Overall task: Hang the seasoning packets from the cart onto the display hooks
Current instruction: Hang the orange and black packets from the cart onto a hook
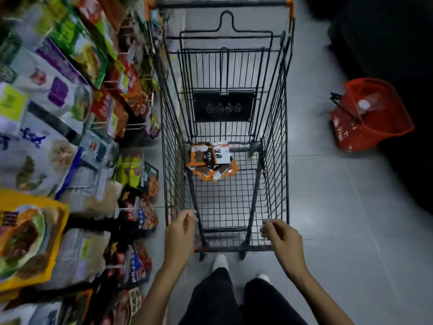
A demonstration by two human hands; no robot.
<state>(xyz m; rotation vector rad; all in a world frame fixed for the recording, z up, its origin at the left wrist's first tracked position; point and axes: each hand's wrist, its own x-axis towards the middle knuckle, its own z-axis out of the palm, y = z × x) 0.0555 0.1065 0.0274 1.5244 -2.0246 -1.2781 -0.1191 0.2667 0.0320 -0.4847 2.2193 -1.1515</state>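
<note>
A black wire shopping cart [276, 146] stands on the grey floor straight ahead of me. A small pile of orange, white and black seasoning packets [212, 160] lies on its floor, toward the far left. My left hand [180, 233] hovers at the cart's near left corner, its fingers loosely curled and holding nothing. At the near right corner, my right hand [281, 235] has its fingers loosely bent, also holding nothing. Whether either hand touches the cart rim is unclear. The display [70, 137] with hooks full of hanging packets fills the left side, blurred.
A red plastic shopping basket [370, 116] sits on the floor to the right of the cart. Dark shelving lies at the far right. My legs and white shoes [220, 261] stand just behind the cart. Grey floor runs between cart and basket.
</note>
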